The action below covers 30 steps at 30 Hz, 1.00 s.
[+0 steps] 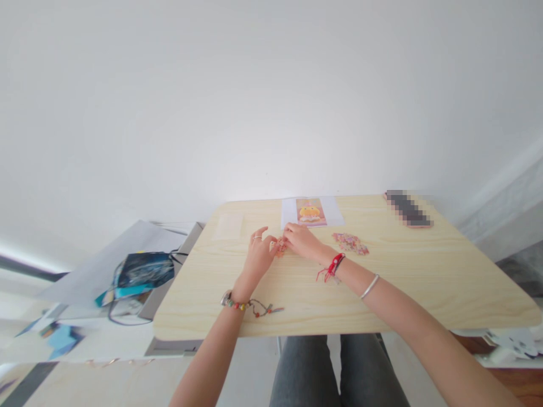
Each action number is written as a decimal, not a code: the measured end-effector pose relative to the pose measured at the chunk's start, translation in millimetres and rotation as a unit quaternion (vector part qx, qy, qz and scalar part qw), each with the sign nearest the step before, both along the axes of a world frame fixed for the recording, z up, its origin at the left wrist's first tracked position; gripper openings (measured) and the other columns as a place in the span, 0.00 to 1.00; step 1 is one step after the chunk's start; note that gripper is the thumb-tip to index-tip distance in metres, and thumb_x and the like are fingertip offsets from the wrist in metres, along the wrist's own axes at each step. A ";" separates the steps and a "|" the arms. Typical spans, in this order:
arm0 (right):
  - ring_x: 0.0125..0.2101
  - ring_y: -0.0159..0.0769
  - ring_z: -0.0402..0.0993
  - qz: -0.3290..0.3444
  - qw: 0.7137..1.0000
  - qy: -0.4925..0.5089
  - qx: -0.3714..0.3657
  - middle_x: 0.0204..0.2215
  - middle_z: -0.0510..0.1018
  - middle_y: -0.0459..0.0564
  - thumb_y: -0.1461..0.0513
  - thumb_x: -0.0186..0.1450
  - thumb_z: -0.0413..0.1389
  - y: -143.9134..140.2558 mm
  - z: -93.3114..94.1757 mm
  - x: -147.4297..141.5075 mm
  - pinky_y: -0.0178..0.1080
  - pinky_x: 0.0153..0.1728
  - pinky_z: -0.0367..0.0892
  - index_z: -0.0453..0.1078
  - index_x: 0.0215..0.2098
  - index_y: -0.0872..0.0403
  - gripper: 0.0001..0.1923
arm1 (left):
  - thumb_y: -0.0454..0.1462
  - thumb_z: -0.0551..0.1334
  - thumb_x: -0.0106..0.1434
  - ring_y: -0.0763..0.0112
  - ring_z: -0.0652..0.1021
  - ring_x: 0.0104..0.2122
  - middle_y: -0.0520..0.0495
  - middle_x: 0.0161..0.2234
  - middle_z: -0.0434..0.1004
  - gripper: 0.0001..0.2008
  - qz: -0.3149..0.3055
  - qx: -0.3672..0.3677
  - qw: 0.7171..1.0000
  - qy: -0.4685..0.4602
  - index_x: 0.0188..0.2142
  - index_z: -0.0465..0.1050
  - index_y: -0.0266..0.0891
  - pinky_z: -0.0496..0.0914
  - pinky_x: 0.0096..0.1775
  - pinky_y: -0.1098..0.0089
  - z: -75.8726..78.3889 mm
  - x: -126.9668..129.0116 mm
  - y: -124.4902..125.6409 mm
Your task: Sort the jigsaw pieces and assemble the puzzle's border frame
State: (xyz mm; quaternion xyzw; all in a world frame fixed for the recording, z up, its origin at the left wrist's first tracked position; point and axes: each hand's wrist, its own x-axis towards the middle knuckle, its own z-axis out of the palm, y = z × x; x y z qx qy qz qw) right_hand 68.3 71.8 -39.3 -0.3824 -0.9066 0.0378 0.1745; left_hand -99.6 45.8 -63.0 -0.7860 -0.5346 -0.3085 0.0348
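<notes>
My left hand (pixel 259 252) and my right hand (pixel 303 242) meet near the middle of the table, over a small cluster of pinkish jigsaw puzzle pieces (pixel 280 247). The left thumb and a finger pinch at the cluster's near left side, while the other fingers stick up. My right fingers are drawn together on its right side. Which single piece each hand grips is too small to make out. Right of my right hand lies a loose pile of puzzle pieces (pixel 351 243). Just behind the hands is a printed picture (pixel 311 212) of a yellow figure on white paper.
A thin, pale, see-through sheet (pixel 229 226) lies at the table's left. A blurred-out phone-like object (pixel 408 209) is at the back right. The wooden table (pixel 322 305) backs onto a white wall. Left of it, a dark bag (pixel 146 270) rests on a lower surface.
</notes>
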 end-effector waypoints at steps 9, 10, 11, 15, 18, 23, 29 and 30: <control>0.35 0.34 0.65 -0.010 0.998 0.051 0.023 0.33 0.69 0.51 0.67 0.63 0.51 -22.1 5.4 37.5 0.38 0.38 0.61 0.69 0.29 0.58 0.07 | 0.36 0.59 0.59 0.52 0.66 0.53 0.35 0.50 0.62 0.07 0.014 0.002 1.000 -0.015 0.37 0.71 0.37 0.64 0.51 0.49 12.0 -8.6 -19.4; 0.34 0.34 0.66 -0.016 0.998 0.064 0.015 0.33 0.69 0.51 0.67 0.63 0.50 -27.8 6.3 48.0 0.38 0.37 0.61 0.69 0.29 0.57 0.07 | 0.36 0.59 0.59 0.52 0.65 0.53 0.35 0.50 0.62 0.07 0.011 0.002 1.000 -0.017 0.37 0.71 0.37 0.64 0.51 0.49 14.5 -6.8 -24.1; 0.35 0.34 0.66 -0.026 0.997 0.078 0.009 0.34 0.69 0.51 0.67 0.63 0.50 -33.6 6.9 59.3 0.38 0.37 0.62 0.69 0.29 0.57 0.07 | 0.35 0.59 0.59 0.52 0.65 0.53 0.36 0.51 0.61 0.06 0.007 0.002 1.000 -0.020 0.37 0.71 0.38 0.64 0.51 0.49 16.4 -3.7 -28.9; 0.36 0.35 0.68 -0.064 0.993 0.097 -0.022 0.36 0.69 0.51 0.67 0.62 0.51 -54.1 5.0 102.2 0.40 0.39 0.63 0.69 0.30 0.55 0.06 | 0.32 0.60 0.58 0.54 0.65 0.53 0.38 0.51 0.61 0.07 -0.050 -0.007 0.999 -0.018 0.37 0.70 0.39 0.65 0.51 0.50 16.6 21.1 -46.9; 0.43 0.40 0.68 -0.057 0.995 0.077 -0.030 0.36 0.70 0.52 0.67 0.60 0.53 -64.5 -0.5 122.4 0.44 0.44 0.61 0.70 0.29 0.55 0.06 | 0.31 0.62 0.55 0.53 0.64 0.54 0.37 0.51 0.62 0.07 -0.095 -0.017 0.995 -0.011 0.36 0.70 0.38 0.64 0.52 0.49 10.0 45.6 -55.4; 0.50 0.44 0.64 -0.050 0.996 0.063 -0.036 0.36 0.71 0.53 0.68 0.60 0.54 -74.9 -4.7 127.0 0.46 0.46 0.60 0.72 0.32 0.55 0.05 | 0.30 0.64 0.52 0.53 0.66 0.52 0.39 0.50 0.63 0.08 -0.109 -0.061 0.992 -0.001 0.34 0.71 0.38 0.65 0.50 0.49 4.7 77.5 -55.4; 0.46 0.42 0.65 -0.063 0.996 0.030 -0.049 0.38 0.70 0.54 0.66 0.59 0.55 -71.5 -1.2 118.7 0.45 0.45 0.61 0.71 0.34 0.55 0.05 | 0.29 0.63 0.54 0.54 0.66 0.52 0.37 0.50 0.64 0.07 -0.120 -0.070 0.990 0.027 0.34 0.73 0.37 0.66 0.50 0.52 14.4 98.3 -45.9; 0.45 0.42 0.66 -0.061 0.997 0.025 -0.049 0.39 0.70 0.54 0.66 0.59 0.55 -69.8 -1.2 118.2 0.45 0.45 0.62 0.71 0.34 0.55 0.04 | 0.29 0.63 0.54 0.54 0.66 0.52 0.37 0.50 0.64 0.07 -0.122 -0.071 0.990 0.029 0.34 0.73 0.37 0.66 0.50 0.52 15.1 100.6 -45.4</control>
